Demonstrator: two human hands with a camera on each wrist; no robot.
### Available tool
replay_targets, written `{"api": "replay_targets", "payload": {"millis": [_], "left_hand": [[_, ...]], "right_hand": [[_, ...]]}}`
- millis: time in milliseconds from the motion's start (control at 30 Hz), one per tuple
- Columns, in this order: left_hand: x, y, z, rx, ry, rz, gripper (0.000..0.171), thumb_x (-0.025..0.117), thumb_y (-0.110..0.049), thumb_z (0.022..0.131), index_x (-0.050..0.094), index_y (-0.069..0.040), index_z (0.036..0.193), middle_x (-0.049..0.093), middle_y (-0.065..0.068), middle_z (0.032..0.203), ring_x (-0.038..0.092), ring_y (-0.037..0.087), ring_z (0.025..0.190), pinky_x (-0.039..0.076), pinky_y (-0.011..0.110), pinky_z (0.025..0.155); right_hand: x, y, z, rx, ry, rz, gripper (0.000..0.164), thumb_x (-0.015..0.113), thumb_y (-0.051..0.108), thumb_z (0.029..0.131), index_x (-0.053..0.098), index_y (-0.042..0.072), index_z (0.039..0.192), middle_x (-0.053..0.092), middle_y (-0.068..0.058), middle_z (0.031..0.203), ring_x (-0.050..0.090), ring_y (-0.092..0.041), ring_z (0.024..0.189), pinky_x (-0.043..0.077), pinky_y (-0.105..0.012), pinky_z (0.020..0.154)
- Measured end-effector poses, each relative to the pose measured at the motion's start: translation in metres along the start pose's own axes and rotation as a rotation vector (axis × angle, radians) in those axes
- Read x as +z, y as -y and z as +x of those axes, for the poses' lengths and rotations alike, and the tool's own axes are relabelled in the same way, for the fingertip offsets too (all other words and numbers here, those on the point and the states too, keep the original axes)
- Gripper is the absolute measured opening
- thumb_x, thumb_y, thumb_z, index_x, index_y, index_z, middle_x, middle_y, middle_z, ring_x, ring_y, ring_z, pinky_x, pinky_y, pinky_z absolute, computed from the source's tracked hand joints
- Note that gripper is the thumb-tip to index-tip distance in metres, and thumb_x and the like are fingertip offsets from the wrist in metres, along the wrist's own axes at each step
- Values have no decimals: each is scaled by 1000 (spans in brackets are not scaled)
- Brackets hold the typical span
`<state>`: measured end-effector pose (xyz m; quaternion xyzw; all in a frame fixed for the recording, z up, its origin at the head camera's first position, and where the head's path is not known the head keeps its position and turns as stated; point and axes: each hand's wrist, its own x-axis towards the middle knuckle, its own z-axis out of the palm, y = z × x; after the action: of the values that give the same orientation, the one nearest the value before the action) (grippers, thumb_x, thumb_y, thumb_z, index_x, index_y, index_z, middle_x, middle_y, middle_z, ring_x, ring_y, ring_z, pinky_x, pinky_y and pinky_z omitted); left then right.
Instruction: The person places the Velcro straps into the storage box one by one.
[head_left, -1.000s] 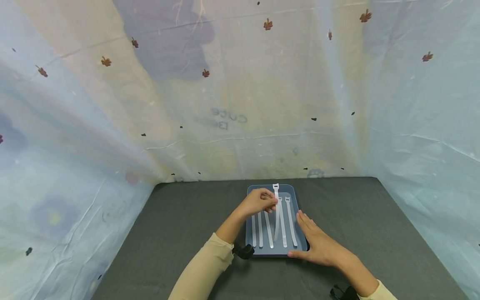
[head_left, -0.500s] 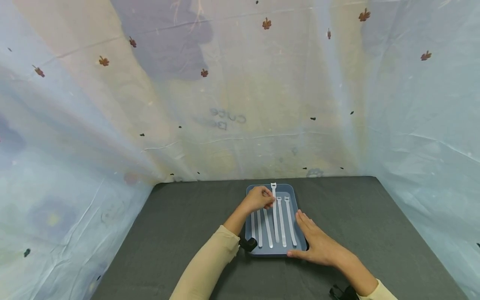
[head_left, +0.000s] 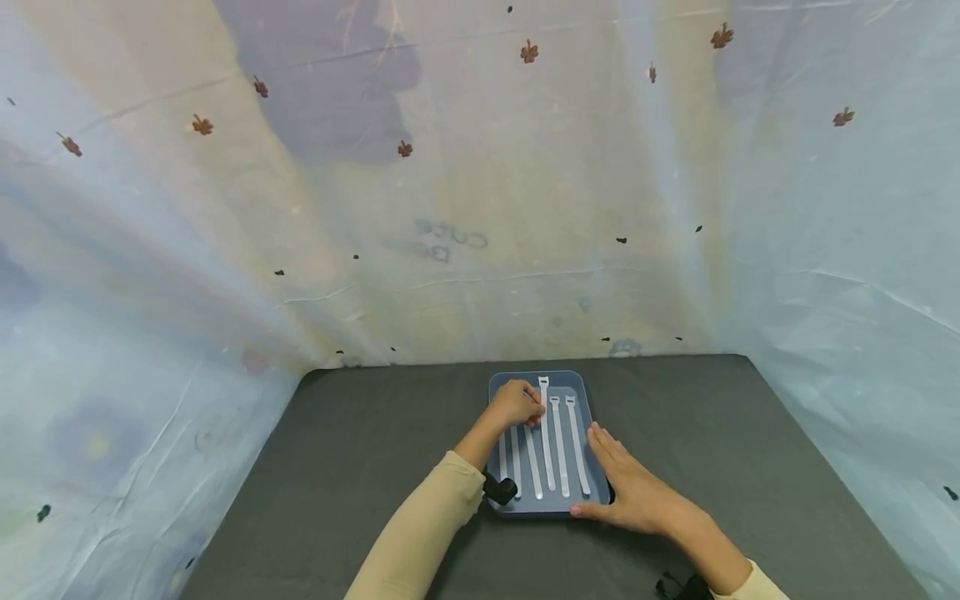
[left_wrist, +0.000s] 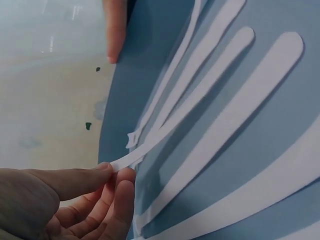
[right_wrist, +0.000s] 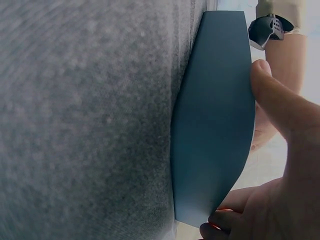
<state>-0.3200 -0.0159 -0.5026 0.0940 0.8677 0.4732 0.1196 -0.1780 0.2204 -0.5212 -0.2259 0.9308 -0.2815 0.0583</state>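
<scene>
In the head view a blue-grey tray (head_left: 534, 512) bears several white hook-and-loop cable ties lying lengthwise, roughly side by side. My left hand (head_left: 516, 405) pinches one cable tie (head_left: 548, 454) between thumb and fingers near its slotted head. The left wrist view shows this tie (left_wrist: 197, 95) raised at the pinched end, its rounded tail over the tray floor. To its right in the head view lie two more ties; others on its left are partly hidden by my left hand. My right hand (head_left: 633, 493) rests on the tray's near right corner, fingers along the side and thumb (right_wrist: 265, 75) on the near rim.
The tray stands on a dark grey cloth-covered table (head_left: 382, 450). A patterned pale curtain (head_left: 480, 192) closes off the back and both sides. Black wrist cameras sit on the left wrist (head_left: 501, 489) and the right wrist (head_left: 681, 587).
The left hand has brought the pinched cable tie slightly left and lower, in line beside the other ties. Its tail now lies straighter. The right hand keeps its place on the tray.
</scene>
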Motion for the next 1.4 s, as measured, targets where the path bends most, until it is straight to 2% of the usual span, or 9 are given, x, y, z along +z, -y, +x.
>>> {"api": "replay_targets", "payload": {"millis": [233, 567, 800, 1000, 1167, 1400], "left_hand": [[3, -1, 0, -5, -39, 27, 14, 81, 2, 93, 68, -2, 90, 76, 12, 73, 77, 23, 66, 66, 30, 63], [6, -1, -1, -1, -37, 68, 13, 81, 3, 93, 70, -1, 87, 77, 18, 75, 80, 32, 72, 66, 32, 63], [8, 1, 0, -1, -27, 44, 17, 78, 10, 91, 66, 1, 81, 76, 23, 74, 79, 34, 69, 65, 30, 58], [10, 8, 3, 7, -24, 47, 20, 78, 10, 90, 66, 0, 77, 75, 22, 72, 74, 23, 57, 63, 27, 56], [11, 12, 4, -16, -17, 11, 24, 78, 10, 90, 64, -2, 75, 73, 15, 65, 65, 11, 51, 61, 23, 54], [12, 15, 6, -27, -16, 16, 25, 78, 9, 91, 62, -4, 76, 68, 6, 60, 61, 8, 49, 59, 21, 52]], "right_hand": [[-3, 2, 0, 1, -4, 3, 128, 77, 72, 88, 16, -6, 169, 10, -26, 177, 13, -50, 162, 26, -70, 126], [-2, 2, 1, -5, -10, -12, 128, 77, 71, 88, 16, -7, 168, 11, -27, 177, 15, -49, 162, 27, -69, 126], [-2, 3, 1, 4, -6, -2, 128, 78, 70, 88, 16, -7, 169, 11, -26, 177, 14, -49, 162, 26, -69, 126], [-2, 3, 1, 11, 3, 6, 127, 79, 68, 88, 15, -6, 169, 10, -26, 177, 14, -49, 162, 26, -70, 126], [-3, 4, 0, 13, 7, 11, 128, 78, 70, 88, 15, -6, 169, 10, -25, 177, 13, -50, 162, 26, -71, 125], [-3, 3, -1, 8, 8, 17, 128, 77, 71, 88, 15, -6, 169, 9, -25, 177, 13, -49, 162, 26, -71, 125]]}}
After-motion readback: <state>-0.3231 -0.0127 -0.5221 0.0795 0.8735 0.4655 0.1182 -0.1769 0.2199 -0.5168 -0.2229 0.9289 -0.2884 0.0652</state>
